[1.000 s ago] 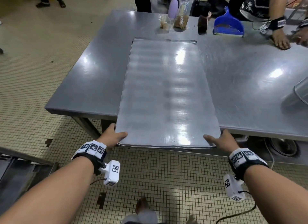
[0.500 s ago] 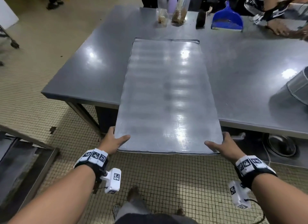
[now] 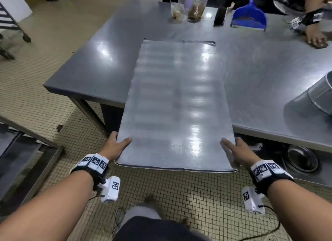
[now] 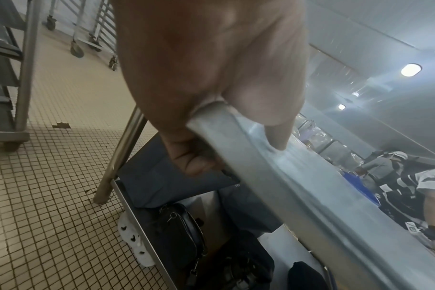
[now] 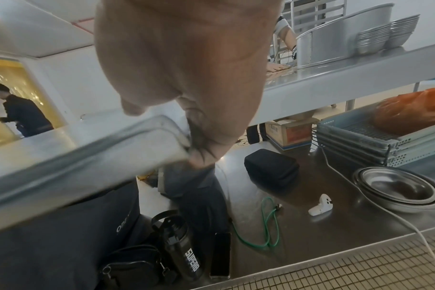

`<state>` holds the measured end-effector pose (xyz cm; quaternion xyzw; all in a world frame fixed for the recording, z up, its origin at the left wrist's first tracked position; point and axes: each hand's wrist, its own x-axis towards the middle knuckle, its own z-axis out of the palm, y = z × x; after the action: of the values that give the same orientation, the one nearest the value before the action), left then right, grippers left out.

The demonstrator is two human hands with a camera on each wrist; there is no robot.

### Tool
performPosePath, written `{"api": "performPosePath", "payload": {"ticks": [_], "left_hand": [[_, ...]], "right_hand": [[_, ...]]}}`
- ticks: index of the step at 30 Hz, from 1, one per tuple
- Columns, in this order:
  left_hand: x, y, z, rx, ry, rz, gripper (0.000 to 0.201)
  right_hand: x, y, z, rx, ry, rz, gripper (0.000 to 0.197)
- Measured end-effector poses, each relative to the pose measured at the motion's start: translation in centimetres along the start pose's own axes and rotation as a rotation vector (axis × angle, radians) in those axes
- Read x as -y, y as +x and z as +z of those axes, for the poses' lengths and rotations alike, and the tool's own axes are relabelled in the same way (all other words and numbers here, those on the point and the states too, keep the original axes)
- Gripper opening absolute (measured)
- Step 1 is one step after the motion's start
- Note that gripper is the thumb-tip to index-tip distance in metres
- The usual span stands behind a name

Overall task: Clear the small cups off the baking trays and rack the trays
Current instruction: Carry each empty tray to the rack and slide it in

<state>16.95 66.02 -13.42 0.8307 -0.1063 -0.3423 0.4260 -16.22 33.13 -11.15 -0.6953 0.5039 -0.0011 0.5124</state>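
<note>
Under the tray [image 3: 176,104], the fingers of both hands are hidden in the head view; only thumbs lie on top. Its near corners are gripped by the left hand [image 3: 115,147] and right hand [image 3: 240,152], thumb above and fingers curled below. Its near end overhangs the table [image 3: 269,75]; the far end rests there. At far right a bucket [image 3: 316,95] is cut off, contents unseen. Bowls [image 5: 397,188] are stacked on the lower shelf.

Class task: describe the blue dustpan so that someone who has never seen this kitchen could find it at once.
Start at the steel table and look to its far edge. The blue dustpan lies there, right of two clear bags and a dark brush. It is the only bright blue thing on the table.
</note>
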Motion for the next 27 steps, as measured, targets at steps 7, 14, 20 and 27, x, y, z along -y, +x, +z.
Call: {"api": "performPosePath", "payload": {"ticks": [7,14,20,27], "left_hand": [[-2.3,3.8,-0.1,-0.066,0.105,0.01,0.046],[-3.6,5.5,0.3,-0.125,0.066,0.095,0.035],[-4.7,6.7,-2.1,-0.195,0.05,0.165,0.029],[-6.4,4.6,-4.6,-0.336,-0.019,0.176,0.024]], "right_hand": [[1.5,3.1,1.0,-0.156,-0.025,0.038,0.057],[2.8,3.8,1.7,-0.311,-0.116,-0.027,0.04],[4.5,4.6,1.9,-0.322,-0.119,-0.031,0.068],[10.6,7.1,1.4,-0.285,-0.117,-0.169,0.076]]}}
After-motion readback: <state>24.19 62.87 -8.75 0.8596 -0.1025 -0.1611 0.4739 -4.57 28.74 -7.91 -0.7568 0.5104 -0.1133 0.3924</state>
